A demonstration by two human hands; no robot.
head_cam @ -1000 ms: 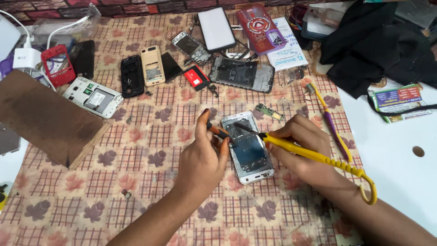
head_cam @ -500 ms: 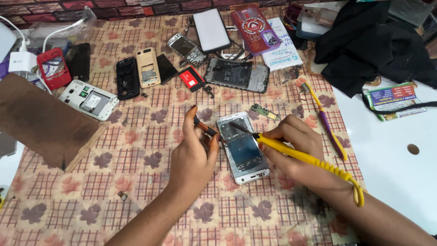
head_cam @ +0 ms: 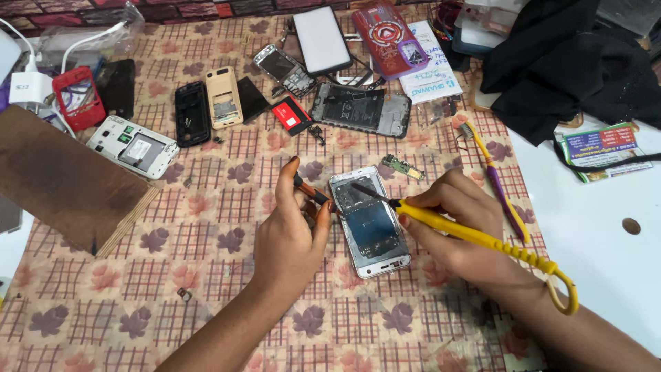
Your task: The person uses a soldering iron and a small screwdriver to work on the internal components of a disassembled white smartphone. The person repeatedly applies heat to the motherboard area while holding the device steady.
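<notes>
An opened white phone (head_cam: 370, 224) lies face-up on the patterned cloth (head_cam: 206, 275), its insides exposed. My left hand (head_cam: 289, 234) rests just left of it and pinches a small dark tool with a red-brown grip (head_cam: 311, 193) whose tip meets the phone's upper left edge. My right hand (head_cam: 458, 227) grips a yellow soldering iron (head_cam: 475, 238); its dark tip points at the phone's upper part. A yellow ringed cable loop hangs off the iron's back end.
Several stripped phones and back covers (head_cam: 206, 103) lie along the far side, with a dark opened phone (head_cam: 361, 109), a small circuit board (head_cam: 403, 167), a toothbrush (head_cam: 492, 176), black fabric (head_cam: 578, 62) at right and a brown cardboard box (head_cam: 62, 179) at left.
Both hands stay at the phone; the iron's tip has shifted slightly over its upper part. My head has moved a little, shifting the whole scene in view.
</notes>
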